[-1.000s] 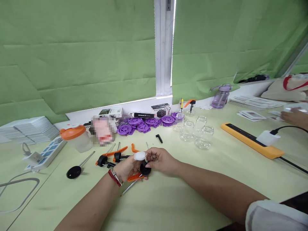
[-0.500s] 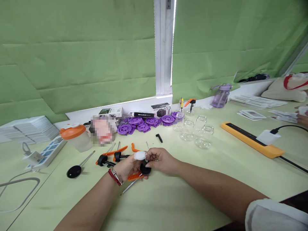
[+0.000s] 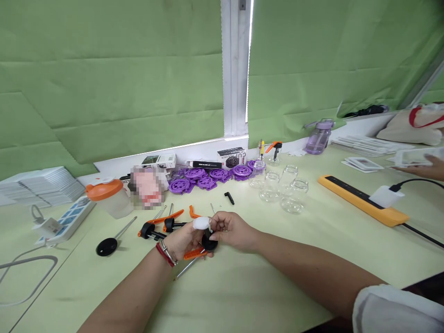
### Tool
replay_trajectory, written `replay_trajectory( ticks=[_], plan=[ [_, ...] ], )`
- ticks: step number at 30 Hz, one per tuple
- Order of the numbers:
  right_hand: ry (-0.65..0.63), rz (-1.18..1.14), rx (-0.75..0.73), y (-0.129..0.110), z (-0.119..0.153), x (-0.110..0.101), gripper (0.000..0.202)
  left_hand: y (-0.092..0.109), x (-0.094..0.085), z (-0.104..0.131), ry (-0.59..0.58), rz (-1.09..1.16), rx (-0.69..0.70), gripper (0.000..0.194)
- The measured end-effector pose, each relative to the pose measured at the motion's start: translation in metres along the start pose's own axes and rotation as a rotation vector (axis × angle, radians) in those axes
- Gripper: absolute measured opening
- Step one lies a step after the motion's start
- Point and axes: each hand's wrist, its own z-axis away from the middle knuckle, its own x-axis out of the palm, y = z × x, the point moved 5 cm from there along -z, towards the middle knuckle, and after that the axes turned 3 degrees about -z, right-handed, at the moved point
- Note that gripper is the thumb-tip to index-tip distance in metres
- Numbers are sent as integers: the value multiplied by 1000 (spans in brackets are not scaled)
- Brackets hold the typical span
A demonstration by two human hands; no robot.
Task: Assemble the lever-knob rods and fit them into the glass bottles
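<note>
My left hand (image 3: pixel 183 240), with a white covering on one finger, holds a black round part (image 3: pixel 209 242) with an orange handle (image 3: pixel 194 254) below it. My right hand (image 3: pixel 236 231) is pinched at the top of that black part, and what lies between its fingertips is too small to make out. A thin metal rod (image 3: pixel 186 269) points down to the left beneath my hands. Left of them lie black pump pieces (image 3: pixel 148 230) with orange levers (image 3: pixel 175 216). A small black nozzle (image 3: pixel 229 198) rests beyond my right hand.
Purple wheel-shaped parts (image 3: pixel 207 182) lie at the back. Glass jars (image 3: pixel 269 187) stand right of them, near an orange power strip (image 3: pixel 360 201). An orange-lidded cup (image 3: pixel 113 199) and a black disc with rod (image 3: pixel 107 247) are left. Another person's hand (image 3: pixel 433 169) holds white sheets.
My hands stay almost still around the black part. At the far right, the other person's hand has moved and now holds white sheets up off the table.
</note>
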Motion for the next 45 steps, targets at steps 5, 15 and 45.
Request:
replay_trajectory(
  ticks=[5,15,45],
  plan=[
    [-14,-11,6,1,0,0,32,-3,-4,0,50,-15,-28,49],
    [-17,-25,8,4,0,0,30,-3,-3,-1,21,-26,-24,54],
    [-17,-51,9,7,-1,0,29,-3,-2,-2,-5,-28,-8,46]
  ],
)
